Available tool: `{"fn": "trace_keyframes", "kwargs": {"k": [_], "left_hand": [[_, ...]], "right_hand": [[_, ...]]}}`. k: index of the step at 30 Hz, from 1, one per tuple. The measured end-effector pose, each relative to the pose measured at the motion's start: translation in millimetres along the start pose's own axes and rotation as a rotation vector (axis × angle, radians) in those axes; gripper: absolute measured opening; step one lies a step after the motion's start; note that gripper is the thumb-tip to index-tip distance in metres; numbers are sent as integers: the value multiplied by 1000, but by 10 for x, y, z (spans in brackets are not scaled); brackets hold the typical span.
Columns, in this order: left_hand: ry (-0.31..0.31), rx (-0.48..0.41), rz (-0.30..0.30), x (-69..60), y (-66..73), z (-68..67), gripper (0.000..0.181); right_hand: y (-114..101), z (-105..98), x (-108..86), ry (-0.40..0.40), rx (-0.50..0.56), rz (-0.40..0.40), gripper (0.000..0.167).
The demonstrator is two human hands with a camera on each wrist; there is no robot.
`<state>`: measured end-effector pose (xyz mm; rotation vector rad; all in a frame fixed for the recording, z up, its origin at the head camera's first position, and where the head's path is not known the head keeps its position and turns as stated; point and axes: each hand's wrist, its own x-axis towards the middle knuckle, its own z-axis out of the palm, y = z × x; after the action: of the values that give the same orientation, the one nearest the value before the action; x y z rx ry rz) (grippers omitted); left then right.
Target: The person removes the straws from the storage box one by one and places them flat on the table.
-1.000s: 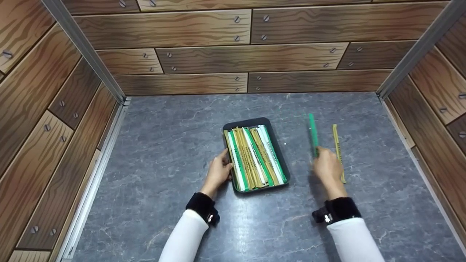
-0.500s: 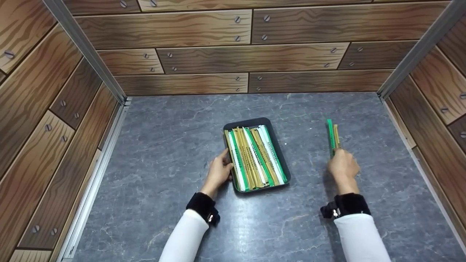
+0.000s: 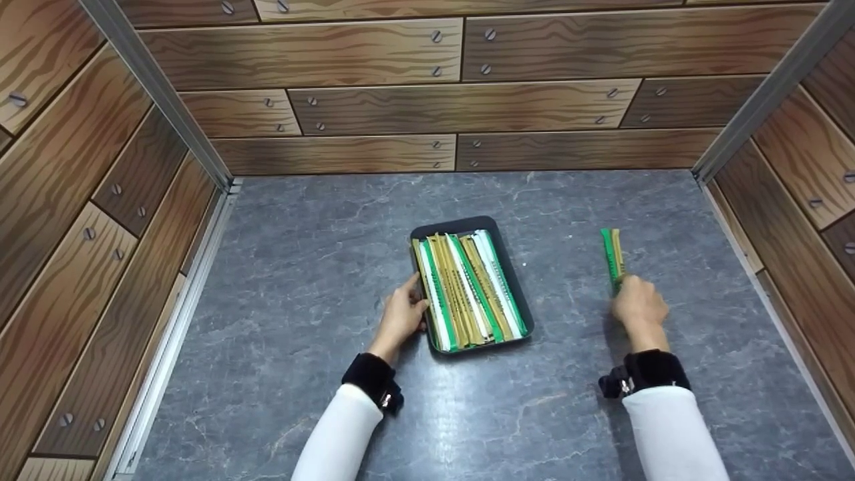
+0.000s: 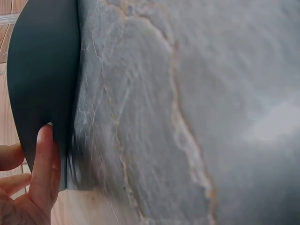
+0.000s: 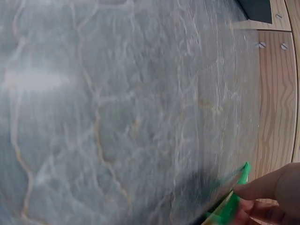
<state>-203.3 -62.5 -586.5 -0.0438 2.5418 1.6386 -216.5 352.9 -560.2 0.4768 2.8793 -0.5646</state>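
Note:
A black tray point(image 3: 513, 280) stands mid-table, filled with a row of slim green, gold and white stick packets point(image 3: 467, 287). My left hand point(image 3: 401, 310) holds its left side; in the left wrist view, fingers point(image 4: 44, 154) lie against the tray's outer wall point(image 4: 44, 61). To the right of the tray, my right hand point(image 3: 640, 306) pinches a green stick packet point(image 3: 609, 250) near its lower end. A gold stick packet point(image 3: 617, 247) lies close alongside it, its lower part hidden by the hand. The right wrist view shows the thumb point(image 5: 262, 185) on the green packet.
The grey marbled tabletop point(image 3: 300, 267) surrounds the tray. Wood-patterned panels point(image 3: 374, 107) close off the back and both sides, with metal rails point(image 3: 170, 321) along the edges.
My right hand has moved right and slightly toward me with the green packet, bringing it beside the gold one. The left hand and tray have not visibly moved.

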Motion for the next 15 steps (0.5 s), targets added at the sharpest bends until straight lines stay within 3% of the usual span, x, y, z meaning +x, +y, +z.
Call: {"fn": "trace_keyframes", "kwargs": {"k": [3, 6, 8, 11, 13, 15], "left_hand": [[-3, 4, 1, 1, -1, 3, 63], [-2, 11, 1, 0, -2, 3, 63], [-1, 12, -2, 1, -3, 0, 63], [-9, 7, -5, 3, -3, -2, 64], [-16, 0, -7, 6, -2, -2, 64], [-19, -9, -8, 10, -3, -1, 64]], "right_hand": [[-12, -35, -28, 2, -3, 2, 44], [-105, -38, -100, 68, 18, -54, 44], [-212, -19, -164, 126, 53, -151, 43], [-424, 45, -270, 198, 121, -357, 40], [-596, 106, -355, 189, 170, -471, 38], [-807, 201, -448, 119, 214, -575, 36]]}}
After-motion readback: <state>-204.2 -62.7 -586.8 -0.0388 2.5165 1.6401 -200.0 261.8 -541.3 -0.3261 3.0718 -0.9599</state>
